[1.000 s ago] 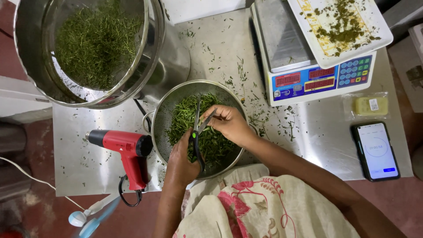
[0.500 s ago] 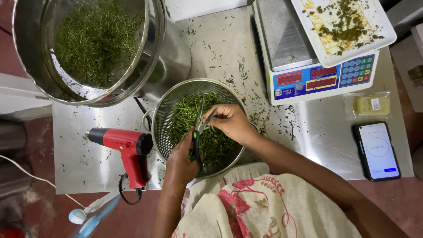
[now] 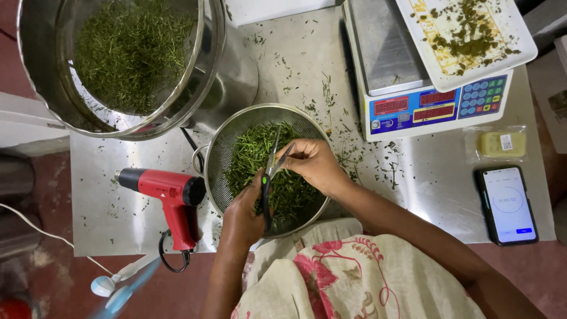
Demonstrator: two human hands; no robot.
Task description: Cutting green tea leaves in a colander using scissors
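A round perforated steel colander (image 3: 220, 155) sits on the leaf-strewn steel bench (image 3: 413, 195), filled with chopped green stems (image 3: 251, 153). The left hand (image 3: 243, 214) holds black-handled scissors (image 3: 270, 171) over the colander, blades parted, while the right hand (image 3: 316, 165) pinches a stem at the blades with its fingers (image 3: 293, 155). A red heat gun (image 3: 168, 195) lies just left of the colander. A large steel pot of cut greens (image 3: 127, 59) stands at the far left. A digital scale (image 3: 413, 77) carries a white tray (image 3: 514, 41); a smartphone (image 3: 507, 204) lies at the right edge.
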